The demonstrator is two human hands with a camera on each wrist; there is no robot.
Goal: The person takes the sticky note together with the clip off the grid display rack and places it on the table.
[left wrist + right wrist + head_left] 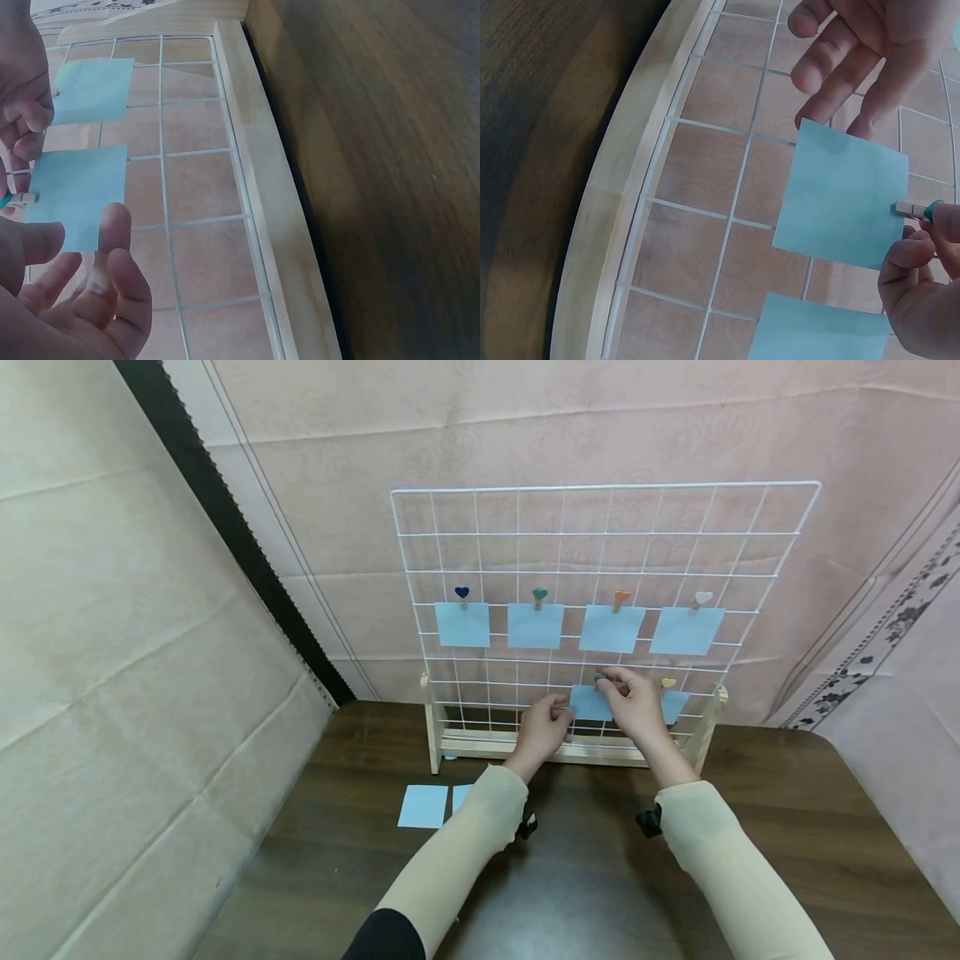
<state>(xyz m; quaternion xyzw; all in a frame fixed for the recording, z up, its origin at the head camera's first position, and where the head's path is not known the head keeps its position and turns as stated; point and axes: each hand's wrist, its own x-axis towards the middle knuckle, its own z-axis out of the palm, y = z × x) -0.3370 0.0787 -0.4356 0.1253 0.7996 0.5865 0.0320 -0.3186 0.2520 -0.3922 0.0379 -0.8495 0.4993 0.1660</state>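
Observation:
At the lower part of a white wire grid (504, 682), my right hand (636, 703) pinches a small wooden clothespin (909, 209) with a teal heart on it. The clothespin's jaws are over the top edge of a square of light blue paper (589, 703). My left hand (543, 728) holds the same paper at its left edge, with thumb and index finger at the corners in the left wrist view. To the right, partly behind my right hand, another blue paper (674, 704) hangs from a clothespin with a yellow heart (668, 683).
Above, a row of several blue papers (462, 625) hangs from heart clothespins. A wooden stand (480, 746) bears the grid on the brown table (337, 860). Loose blue papers (423, 807) lie at the left, one partly behind my left sleeve. Pale cloth (315, 518) surrounds the table.

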